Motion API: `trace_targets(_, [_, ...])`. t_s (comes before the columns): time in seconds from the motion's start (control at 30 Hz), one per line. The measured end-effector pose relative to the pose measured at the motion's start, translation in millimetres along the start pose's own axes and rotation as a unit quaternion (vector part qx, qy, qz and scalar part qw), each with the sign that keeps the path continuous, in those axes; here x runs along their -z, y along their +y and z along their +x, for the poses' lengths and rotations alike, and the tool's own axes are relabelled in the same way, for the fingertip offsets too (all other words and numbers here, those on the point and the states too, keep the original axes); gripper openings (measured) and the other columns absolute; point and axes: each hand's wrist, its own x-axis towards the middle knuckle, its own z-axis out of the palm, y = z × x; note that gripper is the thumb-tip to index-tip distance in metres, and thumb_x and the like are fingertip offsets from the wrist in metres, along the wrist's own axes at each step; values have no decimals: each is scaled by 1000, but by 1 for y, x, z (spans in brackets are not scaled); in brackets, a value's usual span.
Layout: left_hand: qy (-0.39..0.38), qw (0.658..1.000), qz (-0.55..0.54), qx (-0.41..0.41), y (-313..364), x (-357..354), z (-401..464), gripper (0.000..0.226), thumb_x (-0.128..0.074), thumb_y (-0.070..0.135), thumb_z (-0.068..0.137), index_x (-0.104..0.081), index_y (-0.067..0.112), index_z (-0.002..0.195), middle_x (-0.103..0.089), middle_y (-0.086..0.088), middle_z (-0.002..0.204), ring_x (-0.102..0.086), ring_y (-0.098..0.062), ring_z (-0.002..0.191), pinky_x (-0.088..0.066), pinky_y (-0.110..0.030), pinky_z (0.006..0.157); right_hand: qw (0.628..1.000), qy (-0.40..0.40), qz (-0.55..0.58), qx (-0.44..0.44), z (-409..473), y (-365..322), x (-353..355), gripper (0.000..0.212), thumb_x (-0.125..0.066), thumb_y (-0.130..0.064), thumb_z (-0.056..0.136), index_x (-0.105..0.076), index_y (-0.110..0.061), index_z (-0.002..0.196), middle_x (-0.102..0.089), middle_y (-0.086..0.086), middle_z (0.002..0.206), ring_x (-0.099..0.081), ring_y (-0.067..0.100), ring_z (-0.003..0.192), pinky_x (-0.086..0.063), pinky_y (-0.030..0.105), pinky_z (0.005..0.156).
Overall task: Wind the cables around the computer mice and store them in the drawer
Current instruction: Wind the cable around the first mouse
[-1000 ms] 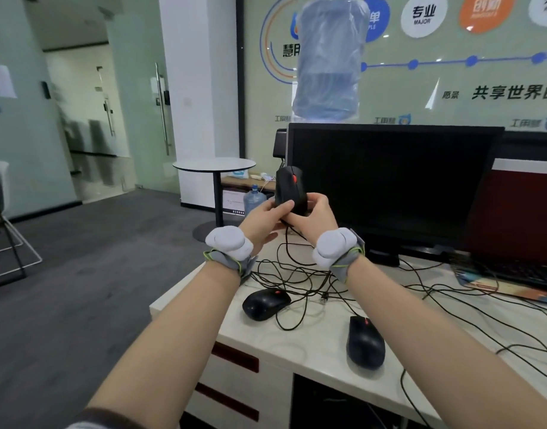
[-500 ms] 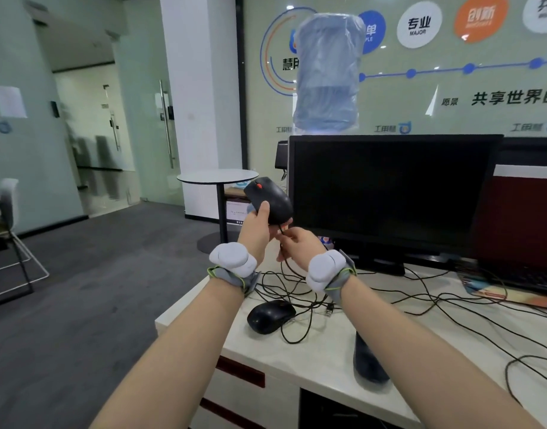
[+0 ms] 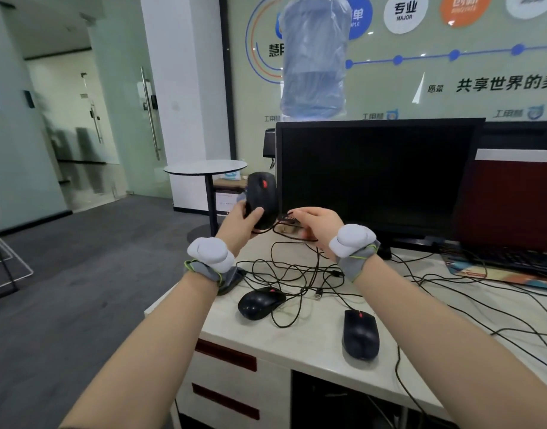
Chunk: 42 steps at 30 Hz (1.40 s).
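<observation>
My left hand [image 3: 242, 224] holds a black mouse [image 3: 262, 198] with a red wheel upright above the desk's far left corner. Its thin black cable [image 3: 292, 230] loops from under the mouse to my right hand [image 3: 317, 226], which pinches it just to the right. Two more black mice lie on the white desk [image 3: 312, 345]: one [image 3: 259, 303] near the left edge, one [image 3: 360, 334] near the front edge. Their cables [image 3: 297, 270] lie tangled between them. Drawers [image 3: 225, 356] with dark red handles sit shut under the desk's left end.
A black monitor [image 3: 377, 174] stands behind my hands. A keyboard [image 3: 513, 258] on a colourful mat lies at the right. More cables [image 3: 482, 311] run across the desk's right side. A small round table [image 3: 205, 167] stands on the grey floor beyond the desk.
The held mouse has turned upright in my left hand. My right hand has moved right, drawing the cable out sideways from the mouse. The camera view has tilted down a little.
</observation>
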Motion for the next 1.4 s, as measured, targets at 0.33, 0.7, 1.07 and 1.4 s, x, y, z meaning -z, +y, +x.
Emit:
trace_targets(0.33, [-126,974,177,-62,6,4,-8,42,-43,28,97,-41,17,138,-59,-7,119,-59,-19,98,-51,-37,90,985,-34,-158,51,4,-4,24,32,-60,-24,87,-60,-12,117,-54,-17,44,-46,-10,32,-30,3,34])
trace_targets(0.7, [-50,996,-65,15,19,-25,-12,40,-60,17,88,-51,6,126,-59,-4,102,-53,-11,87,-39,-18,72,992,103,-40,60,9,10,21,15,-62,-31,85,-59,-21,96,-52,-10,63,-45,3,56,-36,17,53])
trace_targets(1.07, [4,1000,-6,-22,7,-18,-1,47,-67,12,83,-51,7,127,-60,-14,122,-56,-27,114,-49,-38,98,980,-125,7,-157,-5,13,47,18,-51,-19,93,-62,-9,102,-31,-4,54,-35,7,44,-30,14,44])
trace_targets(1.4, [5,993,106,-51,-5,-6,-1,53,-68,22,83,-48,10,130,-59,-11,125,-55,-24,116,-45,-40,103,915,-256,217,-224,-6,-2,68,29,-36,-22,97,-60,-11,109,-41,-9,50,-33,2,33,-24,11,37])
